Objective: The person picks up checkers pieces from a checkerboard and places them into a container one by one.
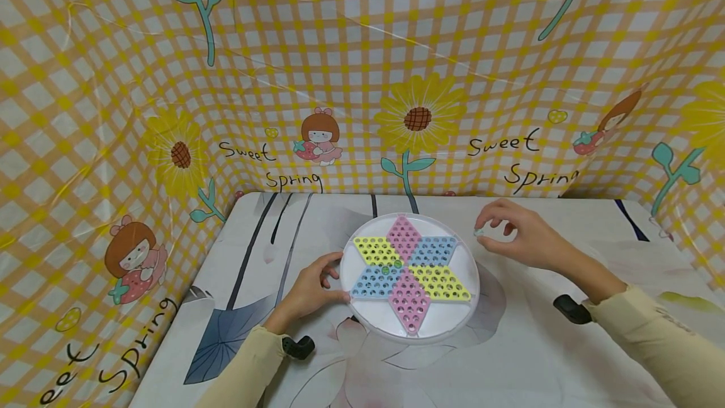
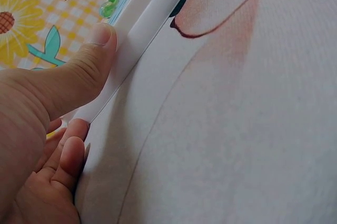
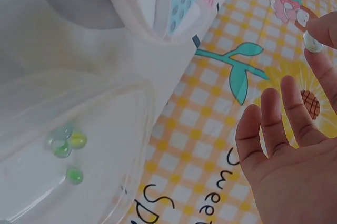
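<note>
a yellow-and-white checked cloth (image 1: 340, 43), printed with sunflowers, cartoon girls and the words "sweet spring", hangs behind and around a desk (image 1: 544, 357) with a pale floral cover. at the left, a cream sleeve (image 1: 243, 364) ends near a black wrist device (image 1: 298, 347). the left hand (image 1: 311, 288) rests at nine o'clock on the rim of a round white board (image 1: 368, 320), its grip bent about the edge, fingers and thumb both touching it; the left wrist view shows the thumb lying along the rim.

the board lies flat on the desk, at five o'clock in the head view. its star of holes has pink points at twelve and six, blue at two and eight, yellow at four and ten. two green marbles (image 1: 386, 270) sit just off the star's centre, toward nine.

in the right wrist view, at eight o'clock, stands a clear plastic box (image 3: 142, 113) with a few loose marbles (image 3: 75, 175) inside, green and yellow among them.

the right hand (image 1: 518, 235) is above the desk beyond the board's two o'clock edge, apart from it. its grip is narrow, thumb and forefinger pinching one pale marble (image 3: 313, 42); the other fingers are separate from it. a second cream sleeve (image 1: 651, 332) covers that arm.
</note>
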Motion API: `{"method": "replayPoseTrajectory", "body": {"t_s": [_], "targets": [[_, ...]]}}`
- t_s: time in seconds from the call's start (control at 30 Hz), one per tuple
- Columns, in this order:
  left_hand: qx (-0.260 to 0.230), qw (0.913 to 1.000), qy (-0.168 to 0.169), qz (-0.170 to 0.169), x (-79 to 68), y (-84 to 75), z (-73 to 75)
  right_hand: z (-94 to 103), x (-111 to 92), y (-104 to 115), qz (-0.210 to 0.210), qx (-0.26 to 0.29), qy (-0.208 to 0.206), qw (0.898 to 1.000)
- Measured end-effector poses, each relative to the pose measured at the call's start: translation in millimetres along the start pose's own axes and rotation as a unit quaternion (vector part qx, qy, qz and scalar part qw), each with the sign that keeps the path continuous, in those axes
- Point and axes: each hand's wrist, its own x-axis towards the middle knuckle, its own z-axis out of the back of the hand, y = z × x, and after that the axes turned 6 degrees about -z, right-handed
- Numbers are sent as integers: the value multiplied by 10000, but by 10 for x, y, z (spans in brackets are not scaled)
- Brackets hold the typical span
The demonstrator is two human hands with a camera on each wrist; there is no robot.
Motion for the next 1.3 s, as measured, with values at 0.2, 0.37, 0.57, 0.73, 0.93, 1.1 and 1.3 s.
{"method": "replayPoseTrajectory", "body": {"t_s": [0.2,0.37,0.57,0.73,0.93,1.1,1.3], "targets": [[13,10000,49,43,-18,7,-3,44,-79,-67,-136,-74,-24,9999],[-3,9999,79,71,-34,17,-13,98,-163,-123,-189,-96,-95,9997],[32,9999,101,49,-50,25,-23,176,-307,-222,-386,-37,-152,9991],[43,9999,87,121,-45,9,-21,243,-438,-370,-525,19,-233,9983],[28,9999,60,146,-31,-3,-5,332,-583,-525,-857,160,-331,9956],[18,9999,47,154,-21,-14,8,379,-699,-630,-1126,332,-382,9924],[29,9998,49,173,-8,-14,6,375,-846,-772,-1197,419,-450,9909]]}}
